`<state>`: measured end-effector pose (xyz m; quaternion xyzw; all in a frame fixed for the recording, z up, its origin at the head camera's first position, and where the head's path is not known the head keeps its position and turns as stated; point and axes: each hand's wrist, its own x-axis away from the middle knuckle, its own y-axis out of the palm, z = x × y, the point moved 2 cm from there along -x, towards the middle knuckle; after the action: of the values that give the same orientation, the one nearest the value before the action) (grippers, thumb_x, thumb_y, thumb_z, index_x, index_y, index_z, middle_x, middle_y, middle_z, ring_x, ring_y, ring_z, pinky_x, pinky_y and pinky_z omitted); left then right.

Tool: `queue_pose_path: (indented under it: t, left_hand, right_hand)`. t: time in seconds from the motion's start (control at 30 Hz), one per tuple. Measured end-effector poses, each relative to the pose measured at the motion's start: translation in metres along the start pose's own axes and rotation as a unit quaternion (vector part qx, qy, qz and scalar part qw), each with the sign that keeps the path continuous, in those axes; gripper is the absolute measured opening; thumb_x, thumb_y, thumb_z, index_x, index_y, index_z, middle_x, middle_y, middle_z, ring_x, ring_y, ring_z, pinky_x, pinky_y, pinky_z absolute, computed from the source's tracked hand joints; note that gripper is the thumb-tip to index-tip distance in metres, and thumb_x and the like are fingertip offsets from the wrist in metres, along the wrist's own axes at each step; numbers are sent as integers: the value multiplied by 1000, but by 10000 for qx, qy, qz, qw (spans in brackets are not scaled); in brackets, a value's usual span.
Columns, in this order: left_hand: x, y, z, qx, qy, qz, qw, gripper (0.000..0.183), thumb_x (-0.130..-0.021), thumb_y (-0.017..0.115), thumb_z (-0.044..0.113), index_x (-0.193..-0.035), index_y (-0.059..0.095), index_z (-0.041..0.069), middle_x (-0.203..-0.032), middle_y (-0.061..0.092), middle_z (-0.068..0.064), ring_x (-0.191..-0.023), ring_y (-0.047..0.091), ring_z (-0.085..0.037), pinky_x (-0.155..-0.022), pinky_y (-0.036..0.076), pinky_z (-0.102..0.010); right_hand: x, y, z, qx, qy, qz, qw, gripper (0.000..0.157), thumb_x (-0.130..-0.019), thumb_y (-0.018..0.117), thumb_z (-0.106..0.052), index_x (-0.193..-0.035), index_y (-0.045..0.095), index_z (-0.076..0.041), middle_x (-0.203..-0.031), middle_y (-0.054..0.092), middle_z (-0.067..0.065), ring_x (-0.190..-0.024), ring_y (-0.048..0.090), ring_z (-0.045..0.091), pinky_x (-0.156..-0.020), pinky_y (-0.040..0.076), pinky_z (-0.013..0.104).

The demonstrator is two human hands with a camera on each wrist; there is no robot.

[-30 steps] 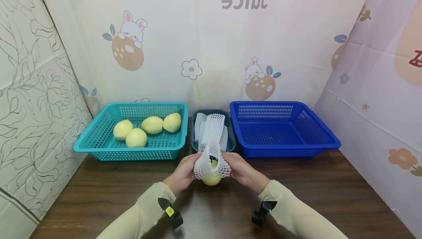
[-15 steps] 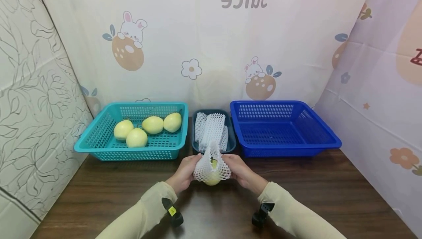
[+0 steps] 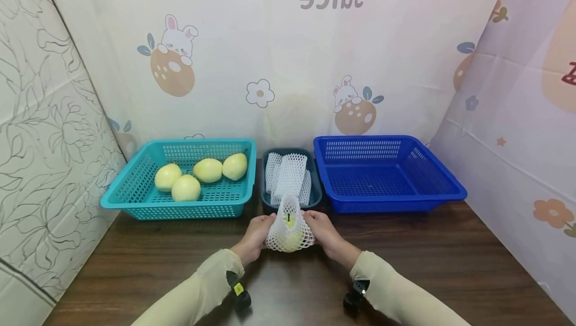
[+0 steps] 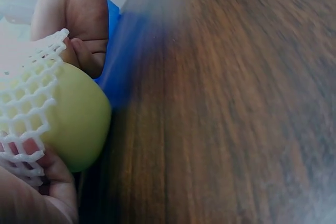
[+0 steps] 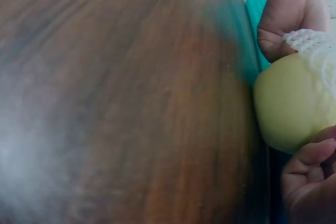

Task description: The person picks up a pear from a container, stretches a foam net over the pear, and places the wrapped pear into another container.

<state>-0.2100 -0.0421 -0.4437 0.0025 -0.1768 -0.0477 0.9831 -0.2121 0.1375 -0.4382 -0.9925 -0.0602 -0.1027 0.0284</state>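
A pale yellow pear (image 4: 84,114) with a dark stem is partly covered by a white foam net sleeve (image 3: 278,238). From the left side, my left hand (image 3: 254,236) pinches the sleeve's edge. The opposite edge is held the same way by my right hand (image 3: 328,236). In the left wrist view the net reaches over part of the pear, whose rounded bottom end stays bare. The right wrist view also shows that bare end, with fingers (image 5: 315,153) against its near side. The sleeve's far end rises to a narrow tip behind the stem.
A teal basket (image 3: 177,211) with several pears stands at the back left. Behind the hands, a small dark green basket (image 3: 316,186) holds several white foam nets (image 3: 292,171). To its right is a blue basket (image 3: 382,200). All stand on a brown wooden table (image 3: 405,251).
The net has come down over more of the pear, its lower edge drawn toward me. Both hands have moved slightly nearer. The sleeve's far end has pulled away from the small basket.
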Motion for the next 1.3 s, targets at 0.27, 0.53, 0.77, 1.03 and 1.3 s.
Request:
queue_pose_path:
  t: [0.27,0.53,0.77,1.03,1.3]
  left_hand:
    - [-3,-1,-5,-228,169,142,9995,35,-101,46,28,-107,59,-3,-86,62,-6,-74,58,-14,-62,47,-29]
    - [-2,0,-2,-797,455,634,9938,29,-99,49,23,-92,62,-3,-80,58,-7,-74,52,-17,-60,42,-27]
    - [-7,0,-3,-1590,877,982,9785,26,-98,52,17,-84,62,-2,-79,58,-7,-74,51,-19,-64,42,-30]
    - [-8,1,0,-2597,1254,1000,9523,25,-98,50,15,-80,60,0,-74,57,-7,-70,52,-20,-64,44,-34]
    - [-8,0,1,-2360,761,655,9666,25,-102,42,20,-95,58,2,-86,55,-9,-79,50,-23,-71,42,-38]
  right_hand:
    - [-1,0,8,399,-281,118,9987,26,-98,49,-21,-96,61,1,-68,57,0,-54,52,10,-47,42,26]
    - [-4,2,8,1312,-746,510,9872,22,-98,49,-16,-88,61,0,-62,49,0,-43,38,13,-41,34,27]
    - [-2,4,6,2214,-1031,636,9676,18,-98,49,-12,-90,60,0,-54,46,2,-34,40,12,-33,38,29]
    - [-6,6,8,2721,-872,445,9573,21,-101,41,-10,-97,59,1,-69,55,9,-39,50,16,-37,46,33]
    - [1,13,4,1500,-191,-39,9885,26,-102,30,-5,-117,48,6,-98,56,21,-71,58,26,-50,52,39]
